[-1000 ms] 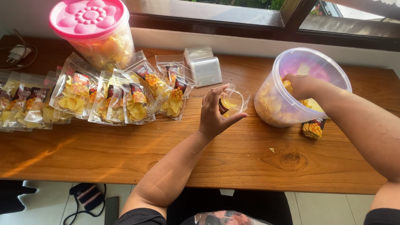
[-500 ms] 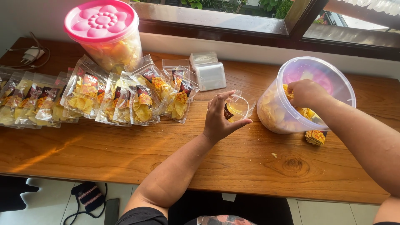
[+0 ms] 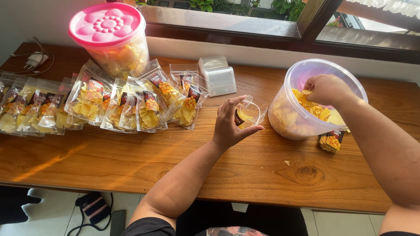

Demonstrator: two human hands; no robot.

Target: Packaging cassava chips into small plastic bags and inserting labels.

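- The left hand (image 3: 230,124) pinches a small clear bag (image 3: 249,114) and holds it open just above the table (image 3: 131,161).
- The right hand (image 3: 326,89) is inside the open tub (image 3: 302,126), fingers curled around yellow chips (image 3: 313,109).
- Small labels (image 3: 331,140) lie beside the tub.
- Filled bags (image 3: 131,102) lie in a row to the left.
- A tub with a pink lid (image 3: 107,24) stands behind them.

The right hand (image 3: 326,89) has lifted slightly in the tub (image 3: 350,76) (now pinching yellow chips (image 3: 306,98)).

Two plastic tubs (image 3: 319,105), one pink lid (image 3: 106,24), one charger (image 3: 36,60), one label stack (image 3: 331,140)
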